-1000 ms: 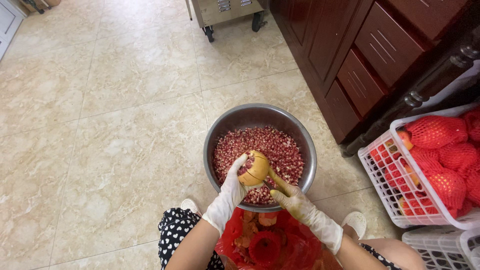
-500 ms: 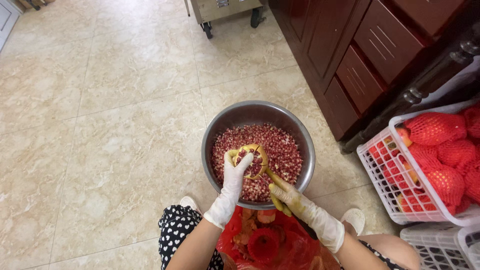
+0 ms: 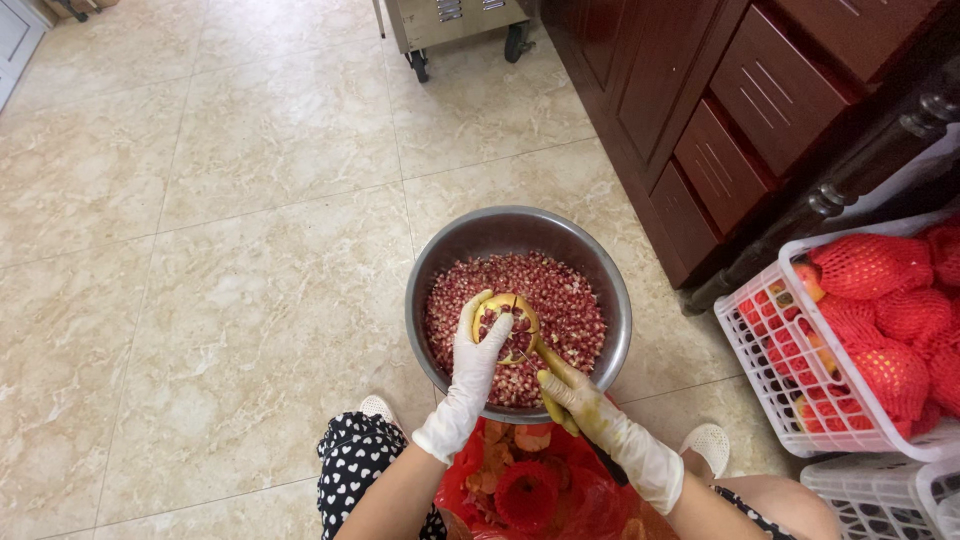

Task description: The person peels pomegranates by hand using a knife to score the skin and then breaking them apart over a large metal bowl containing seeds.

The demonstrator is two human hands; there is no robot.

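left hand (image 3: pixel 478 345) clasps pomegranate piece (image 3: pixel 507 326) over steel bowl (image 3: pixel 600 262) of seeds; right hand (image 3: pixel 570 398) closed on yellow peel (image 3: pixel 549 403)

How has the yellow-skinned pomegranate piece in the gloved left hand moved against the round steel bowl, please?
Yes. The yellow-skinned pomegranate piece in the left hand has turned: its rind faced up earlier, and now its red seeds do. It has stayed over the middle of the round steel bowl.
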